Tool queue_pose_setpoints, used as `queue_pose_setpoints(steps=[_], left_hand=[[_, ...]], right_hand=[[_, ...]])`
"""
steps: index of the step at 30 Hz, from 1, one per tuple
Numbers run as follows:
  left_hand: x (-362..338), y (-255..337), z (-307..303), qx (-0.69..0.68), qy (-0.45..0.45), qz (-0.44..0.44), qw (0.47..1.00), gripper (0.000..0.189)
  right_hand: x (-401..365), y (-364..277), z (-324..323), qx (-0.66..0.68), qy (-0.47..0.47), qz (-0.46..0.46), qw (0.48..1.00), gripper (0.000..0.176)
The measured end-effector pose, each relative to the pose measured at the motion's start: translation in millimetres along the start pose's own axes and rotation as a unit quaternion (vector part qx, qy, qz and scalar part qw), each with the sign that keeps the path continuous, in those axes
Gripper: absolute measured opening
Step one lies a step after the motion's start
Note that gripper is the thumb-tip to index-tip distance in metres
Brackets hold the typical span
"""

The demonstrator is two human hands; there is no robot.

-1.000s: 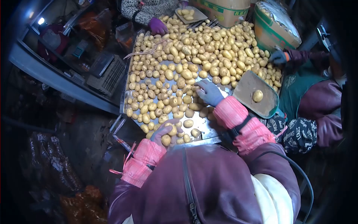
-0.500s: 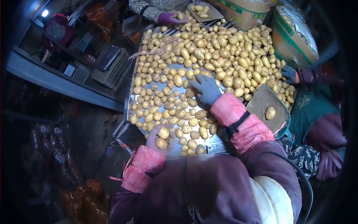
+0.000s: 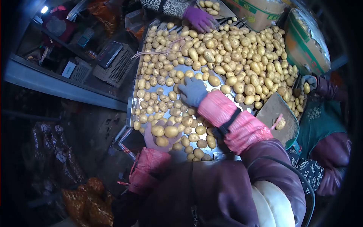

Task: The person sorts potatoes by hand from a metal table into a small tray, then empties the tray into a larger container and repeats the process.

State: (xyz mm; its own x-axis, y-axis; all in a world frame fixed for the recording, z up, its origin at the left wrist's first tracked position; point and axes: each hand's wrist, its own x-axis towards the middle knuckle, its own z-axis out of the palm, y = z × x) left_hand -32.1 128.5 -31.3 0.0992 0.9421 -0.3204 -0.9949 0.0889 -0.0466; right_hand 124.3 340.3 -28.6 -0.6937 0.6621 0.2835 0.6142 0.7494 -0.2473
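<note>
My left hand (image 3: 159, 140), in a pale purple glove, cups several potatoes (image 3: 171, 131) at the near left of the metal sorting table (image 3: 154, 89). Its fingers curl up around them. My right hand (image 3: 193, 92), in a grey-blue glove, reaches over the middle of the table. Its fingers are apart and rest among loose potatoes; the undersides of the fingertips are hidden. Small potatoes lie scattered to the left of this hand, while a dense heap of larger potatoes (image 3: 249, 68) covers the far right.
A scoop (image 3: 280, 109) with one potato lies at the right. At the back, a co-worker's purple-gloved hand (image 3: 199, 19) is beside another scoop (image 3: 223, 11). A second co-worker's gloved hand (image 3: 310, 81) holds a potato. Cardboard boxes (image 3: 308, 45) stand behind. Pink string (image 3: 162, 51) crosses the potatoes.
My right hand has moved left across the potatoes. My left hand has shifted slightly forward and shows more potatoes. The right-hand co-worker has picked up a potato; the far purple glove has spread open.
</note>
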Motion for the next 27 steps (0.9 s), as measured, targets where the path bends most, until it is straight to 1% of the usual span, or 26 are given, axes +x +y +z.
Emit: queue_pose_setpoints(steps=[1,2,4,6,7,9,10,11,12,13,14,15,16,17,18,20,21,22,23,24,25,26,27], left_hand=[[-1.2,1.4,4.6,-0.088,-0.016,-0.027,0.996,0.054],[-3.4,-0.7,10.1,0.045,-0.055,0.005,0.997,0.054],[-6.0,-1.1,14.2,0.193,-0.026,0.018,0.981,0.054],[-10.7,11.1,13.5,0.228,0.105,-0.018,0.968,0.054],[-9.7,12.0,16.6,0.222,0.07,-0.024,0.972,0.054],[-11.4,9.7,21.0,0.206,0.005,-0.035,0.978,0.054],[-6.2,13.7,1.1,0.285,0.04,0.014,0.958,0.052],[-4.1,9.7,21.4,0.291,0.036,-0.037,0.955,0.054],[-2.4,3.8,59.3,0.297,0.033,-0.088,0.95,0.06],[0.6,4.0,33.5,0.3,0.013,-0.059,0.952,0.062],[3.3,4.1,7.6,0.301,-0.007,-0.029,0.953,0.064],[6.0,4.2,-18.2,0.302,-0.027,0.0,0.953,0.067],[-5.7,-6.3,30.8,0.309,0.07,-0.009,0.948,0.066],[-13.9,-14.9,61.1,0.313,0.164,-0.018,0.935,0.065],[-18.9,-20.8,64.9,0.367,0.182,0.007,0.912,0.056],[-18.7,-21.4,41.2,0.445,0.105,0.049,0.888,0.053],[-20.2,-20.7,32.4,0.46,0.081,0.045,0.883,0.051],[-20.8,-23.7,38.0,0.474,0.057,0.042,0.878,0.05],[-20.4,-25.0,48.4,0.466,0.046,0.019,0.884,0.049],[-23.5,-29.0,64.4,0.457,0.039,-0.009,0.889,0.047],[-26.2,-30.3,67.4,0.45,0.022,-0.042,0.892,0.047],[-28.7,-31.6,70.4,0.444,0.005,-0.075,0.893,0.047],[-28.7,-28.0,70.8,0.438,-0.024,-0.107,0.892,0.048]], right_hand=[[5.4,1.5,11.2,-0.078,-0.017,0.015,0.997,0.034],[7.0,4.7,20.2,-0.066,-0.004,0.021,0.998,0.033],[6.7,7.1,23.4,-0.043,0.02,0.035,0.998,0.032],[0.2,4.2,21.0,0.026,-0.021,0.04,0.999,0.031],[-4.0,-0.4,18.0,0.061,-0.042,0.042,0.996,0.031],[-21.7,-25.5,9.5,0.227,0.0,0.004,0.974,0.032],[-30.2,-32.4,-3.5,0.267,0.002,-0.032,0.963,0.031],[-33.9,-42.4,-33.0,0.306,0.003,-0.07,0.949,0.031],[-38.8,-47.4,-48.6,0.346,0.004,-0.106,0.932,0.031],[-38.3,-32.8,-35.8,0.275,0.076,-0.074,0.956,0.03],[-31.6,-8.2,-24.4,0.201,0.147,-0.043,0.967,0.03],[-25.9,20.2,-45.3,0.102,0.011,0.051,0.993,0.031],[-28.9,36.4,-57.4,0.041,-0.001,0.159,0.986,0.027],[-38.7,72.9,-28.9,0.003,0.045,0.134,0.99,0.028],[-43.0,77.4,-27.0,0.008,0.042,0.107,0.993,0.031],[-49.1,74.7,-18.7,0.042,0.049,0.118,0.991,0.032],[-55.3,70.0,-15.6,0.058,0.051,0.126,0.989,0.033],[-57.8,59.6,-15.7,0.069,0.077,0.127,0.987,0.035],[-60.2,48.7,-17.6,0.156,0.082,0.12,0.977,0.036],[-62.7,18.7,-31.7,0.228,0.115,0.102,0.962,0.036],[-66.4,-3.9,-28.7,0.301,0.104,0.072,0.945,0.036],[-63.8,-39.9,-65.7,0.295,0.047,0.035,0.954,0.033],[-76.4,-47.8,-26.9,0.303,0.099,-0.063,0.946,0.033]])
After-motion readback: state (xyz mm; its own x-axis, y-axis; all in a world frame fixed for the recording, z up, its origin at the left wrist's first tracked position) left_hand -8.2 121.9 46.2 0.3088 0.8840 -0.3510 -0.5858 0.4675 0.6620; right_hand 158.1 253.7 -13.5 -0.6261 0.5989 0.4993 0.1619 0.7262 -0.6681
